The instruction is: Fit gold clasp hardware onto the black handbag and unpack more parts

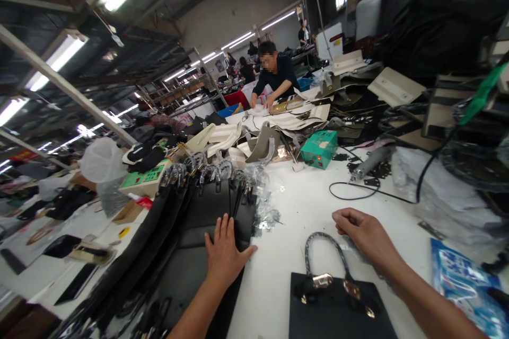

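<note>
My left hand (226, 254) lies with fingers spread on a row of black handbags (194, 225), whose wrapped handles (217, 169) stand up at the far end. My right hand (358, 228) is closed, thumb against curled fingers, over the white table (290, 201). Whatever is inside that grip, if anything, is hidden. Just left of and below it is another black handbag (334, 307) with gold-coloured fittings and an arched handle (324, 238) in clear wrap. Its lower part runs out of view.
A green box (319, 148) with a red light stands beyond the bags. Near it lie a black cable (374, 196) and crumpled clear plastic (266, 206). At right is a blue printed packet (461, 286). A co-worker (278, 74) bends over heaped pale pieces at the back.
</note>
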A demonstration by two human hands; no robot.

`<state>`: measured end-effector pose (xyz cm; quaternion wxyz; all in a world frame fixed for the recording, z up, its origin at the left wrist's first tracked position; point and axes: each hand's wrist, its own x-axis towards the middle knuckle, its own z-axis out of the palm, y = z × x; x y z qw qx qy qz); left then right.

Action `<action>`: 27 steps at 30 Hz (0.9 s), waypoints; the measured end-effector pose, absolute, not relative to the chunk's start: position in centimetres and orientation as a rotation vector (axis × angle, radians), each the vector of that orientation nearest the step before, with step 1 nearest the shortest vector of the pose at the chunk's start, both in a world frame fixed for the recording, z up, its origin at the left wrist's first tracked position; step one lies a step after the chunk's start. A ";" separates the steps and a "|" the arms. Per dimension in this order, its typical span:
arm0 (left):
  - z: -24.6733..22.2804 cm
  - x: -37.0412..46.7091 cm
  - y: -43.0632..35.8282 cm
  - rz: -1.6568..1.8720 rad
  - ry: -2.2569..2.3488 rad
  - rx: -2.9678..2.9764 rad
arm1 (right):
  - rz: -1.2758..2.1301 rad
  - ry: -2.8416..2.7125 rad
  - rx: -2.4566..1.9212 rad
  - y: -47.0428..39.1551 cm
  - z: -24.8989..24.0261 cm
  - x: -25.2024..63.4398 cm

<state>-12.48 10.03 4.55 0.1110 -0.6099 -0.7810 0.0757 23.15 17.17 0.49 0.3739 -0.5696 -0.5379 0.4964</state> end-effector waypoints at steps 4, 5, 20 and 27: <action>4.6 -12.6 10.1 0.213 -2.248 -1.797 | 1.249 -1.401 -1.465 16.9 1.0 23.1; 4.8 -12.8 10.2 0.216 -2.230 -1.802 | 1.248 -1.406 -1.463 16.9 1.2 23.1; 5.4 -15.6 11.0 0.243 -2.136 -1.870 | 1.282 -1.361 -1.371 17.0 2.0 23.0; 5.7 -9.6 12.0 -0.584 -2.111 -2.173 | 1.256 -1.423 -1.373 16.6 2.0 22.4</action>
